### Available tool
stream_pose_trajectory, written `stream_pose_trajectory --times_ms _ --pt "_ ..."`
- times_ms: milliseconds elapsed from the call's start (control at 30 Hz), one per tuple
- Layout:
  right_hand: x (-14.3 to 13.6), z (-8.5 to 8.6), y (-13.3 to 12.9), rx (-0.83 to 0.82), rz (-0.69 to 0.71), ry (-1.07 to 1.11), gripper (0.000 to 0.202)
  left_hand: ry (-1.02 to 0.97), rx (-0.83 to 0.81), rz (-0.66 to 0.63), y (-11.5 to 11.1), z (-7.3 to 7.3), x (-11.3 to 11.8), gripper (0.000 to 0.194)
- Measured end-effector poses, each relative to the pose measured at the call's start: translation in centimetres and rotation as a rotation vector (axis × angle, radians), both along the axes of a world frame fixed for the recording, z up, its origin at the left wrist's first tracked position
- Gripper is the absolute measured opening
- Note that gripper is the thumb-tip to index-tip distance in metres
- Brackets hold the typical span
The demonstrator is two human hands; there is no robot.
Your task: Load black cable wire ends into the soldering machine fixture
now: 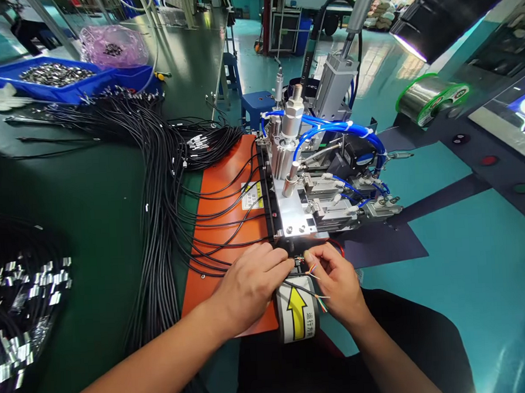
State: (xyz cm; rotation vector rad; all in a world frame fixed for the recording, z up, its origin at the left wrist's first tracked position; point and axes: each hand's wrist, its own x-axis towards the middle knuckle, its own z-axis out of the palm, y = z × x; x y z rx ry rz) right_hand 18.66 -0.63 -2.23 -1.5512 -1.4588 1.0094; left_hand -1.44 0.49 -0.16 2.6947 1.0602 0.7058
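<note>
My left hand (255, 279) is closed, with its fingertips on a black cable at the front of the bench machine (292, 209). Opposite it, my right hand (337, 283) pinches thin wires at the cable's end; the exact grip is partly hidden by the fingers. Just below the fingertips a black cable with fanned coloured wires (322, 303) sticks out, and another short bunch of coloured wires (312, 269) shows by my right thumb. Beneath both hands is a round feed wheel (286, 321) with a yellow arrow label. Several black cables (233, 222) run across the orange plate (218, 187) into the machine's edge.
A thick bundle of black cables (153, 255) lies along the green table (101, 228). More cables with shiny ends (29, 285) are at left. Blue trays (1, 74) hold small metal parts at the back. A solder wire spool (429, 100) and a lamp (450, 13) are at right.
</note>
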Motion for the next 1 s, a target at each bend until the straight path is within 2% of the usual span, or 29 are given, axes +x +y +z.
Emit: stream_pose_trajectory --times_ms 133,433,567,733,900,1000 --pt "-0.1 0.0 0.0 -0.160 -0.005 0.141 0.034 -0.009 0.000 -0.004 0.0 0.0 0.0 0.027" --pt "-0.5 0.8 0.0 -0.093 0.052 0.055 0.027 -0.036 -0.009 0.012 -0.1 0.0 -0.1 0.031" --pt "-0.6 0.2 0.0 -0.086 0.053 0.084 0.029 -0.036 0.000 0.007 -0.1 0.1 -0.1 0.028" --pt "-0.6 -0.7 -0.3 -0.159 0.002 0.249 0.036 -0.037 -0.011 0.003 0.0 0.0 -0.1 0.030" --pt "-0.3 0.2 -1.1 -0.256 0.024 0.373 0.033 -0.032 -0.019 0.001 0.0 0.0 0.0 0.030" --pt "-0.4 0.8 -1.4 -0.272 -0.011 0.413 0.033 -0.036 -0.007 -0.001 0.0 0.1 0.0 0.029"
